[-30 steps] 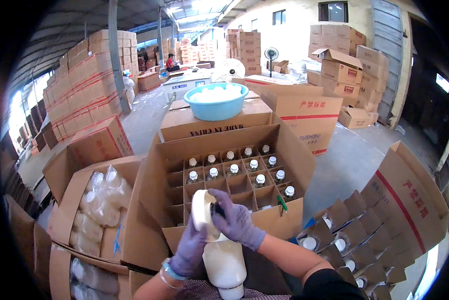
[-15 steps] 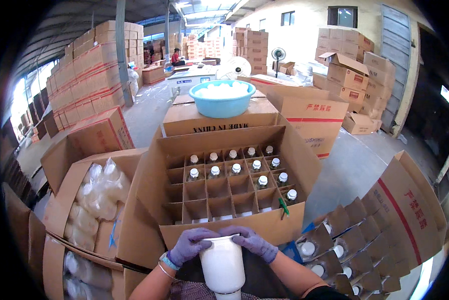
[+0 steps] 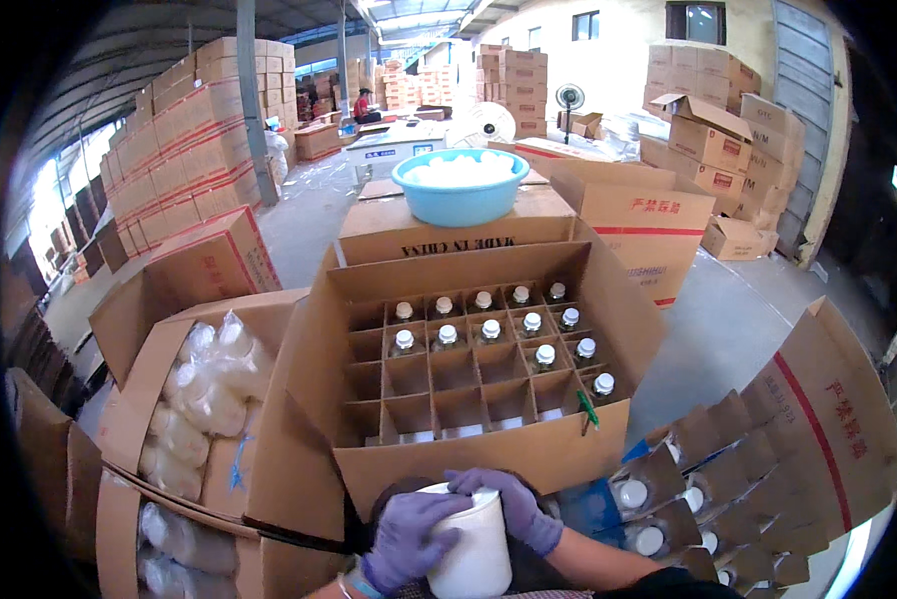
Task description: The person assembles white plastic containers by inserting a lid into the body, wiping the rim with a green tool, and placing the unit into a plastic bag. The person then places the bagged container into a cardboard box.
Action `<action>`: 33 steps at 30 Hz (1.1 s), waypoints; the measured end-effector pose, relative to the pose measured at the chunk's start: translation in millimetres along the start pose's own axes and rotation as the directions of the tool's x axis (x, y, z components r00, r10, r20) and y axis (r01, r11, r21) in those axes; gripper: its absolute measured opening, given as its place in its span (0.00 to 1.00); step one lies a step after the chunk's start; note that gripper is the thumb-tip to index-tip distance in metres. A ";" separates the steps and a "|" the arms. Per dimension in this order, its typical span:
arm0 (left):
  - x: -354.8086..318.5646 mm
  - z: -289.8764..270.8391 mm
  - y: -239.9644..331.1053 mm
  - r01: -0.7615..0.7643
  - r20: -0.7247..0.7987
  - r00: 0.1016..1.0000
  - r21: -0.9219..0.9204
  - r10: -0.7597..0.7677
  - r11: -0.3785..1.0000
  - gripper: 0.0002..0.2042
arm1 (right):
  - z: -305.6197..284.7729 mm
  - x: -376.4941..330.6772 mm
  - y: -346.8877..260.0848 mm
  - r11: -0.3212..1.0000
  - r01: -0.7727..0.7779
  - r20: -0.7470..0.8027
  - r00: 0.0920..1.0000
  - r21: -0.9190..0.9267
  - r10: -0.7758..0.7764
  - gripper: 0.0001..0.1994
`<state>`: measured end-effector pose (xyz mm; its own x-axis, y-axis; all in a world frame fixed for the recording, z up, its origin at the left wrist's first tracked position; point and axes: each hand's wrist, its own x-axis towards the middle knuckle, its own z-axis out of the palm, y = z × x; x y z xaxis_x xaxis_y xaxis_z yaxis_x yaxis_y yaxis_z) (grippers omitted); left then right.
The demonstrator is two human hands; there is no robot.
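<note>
Both my gloved hands are at a white, rounded plastic container held low in front of me, close to the near wall of the divided carton. My left hand, in a purple glove, wraps round its left side. My right hand, gloved alike, grips the upper right rim, with fingers bent over the top. Fingers partly hide the container's top, and its lower end runs toward the picture's edge. Beyond it, the divided cardboard carton has several clear bottles with white caps in its far and right cells.
A blue basin of white pieces stands behind the carton. Green-handled snips hang on its near right edge. At left are open cartons with bagged plastic pieces; at right, another carton with white-capped bottles. A person sits far back.
The container has moved slightly right and down and tilted. My left hand has slid from its rim onto its side; my right hand has shifted further over the top. The view has turned slightly.
</note>
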<state>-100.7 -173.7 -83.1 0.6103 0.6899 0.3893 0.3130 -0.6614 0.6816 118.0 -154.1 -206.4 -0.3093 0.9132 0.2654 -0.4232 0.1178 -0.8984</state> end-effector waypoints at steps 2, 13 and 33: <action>6.7 9.7 18.4 -0.006 -0.050 0.999 0.169 0.015 0.986 0.23 | 12.8 7.4 -15.7 0.881 -0.288 -0.083 0.936 0.376 0.342 0.21; 8.3 38.4 -204.8 0.299 -0.197 0.944 0.173 -0.264 0.938 0.16 | 25.5 17.5 -89.9 0.524 0.182 -0.013 0.938 -0.832 -0.347 0.24; -75.0 25.8 42.3 0.534 0.297 0.821 -0.700 -0.487 0.474 0.48 | 83.7 -18.0 -184.9 0.189 -0.023 0.052 0.923 -0.982 0.380 0.39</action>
<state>-114.4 -261.0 -99.4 0.5652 0.8012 -0.1964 -0.0347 0.2610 0.9647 130.5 -224.9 -15.8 -0.4906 0.8678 -0.0783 0.7630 0.3844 -0.5196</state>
